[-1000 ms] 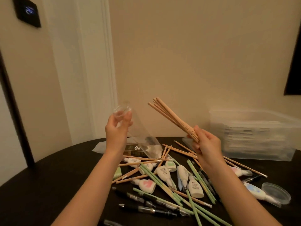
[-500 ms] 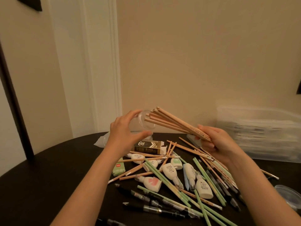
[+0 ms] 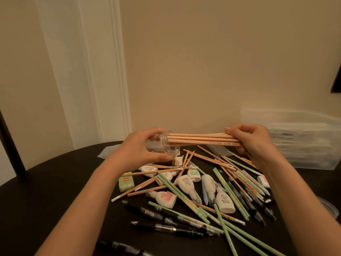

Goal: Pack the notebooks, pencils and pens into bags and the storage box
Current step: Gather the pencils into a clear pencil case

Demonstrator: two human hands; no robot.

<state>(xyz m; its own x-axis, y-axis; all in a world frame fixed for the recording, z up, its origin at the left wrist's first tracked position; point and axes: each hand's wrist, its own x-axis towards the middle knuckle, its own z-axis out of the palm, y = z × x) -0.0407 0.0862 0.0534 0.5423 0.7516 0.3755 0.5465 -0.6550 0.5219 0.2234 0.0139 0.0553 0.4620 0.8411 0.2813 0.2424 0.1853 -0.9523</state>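
Observation:
My right hand point(image 3: 255, 143) grips a bundle of wooden pencils point(image 3: 199, 139), held level above the table. Their left ends sit inside the round mouth of a clear plastic bag point(image 3: 167, 147), which my left hand point(image 3: 142, 149) holds open from the side. Below lies a loose heap of wooden pencils point(image 3: 212, 159), green pencils point(image 3: 186, 198), black pens point(image 3: 166, 217) and white correction tapes point(image 3: 188, 186) on the dark table point(image 3: 55, 191). The clear storage box point(image 3: 302, 145) stands at the right, behind my right hand.
A green eraser point(image 3: 126, 183) lies left of the heap. A small black and gold carton point(image 3: 175, 161) sits under the bag. A clear lid point(image 3: 330, 207) pokes out at the right edge. The wall and a white door frame stand close behind the table.
My right hand lowered the pencil bundle from slanted to level and pushed its ends into the bag mouth. My left hand turned the bag's opening toward the pencils.

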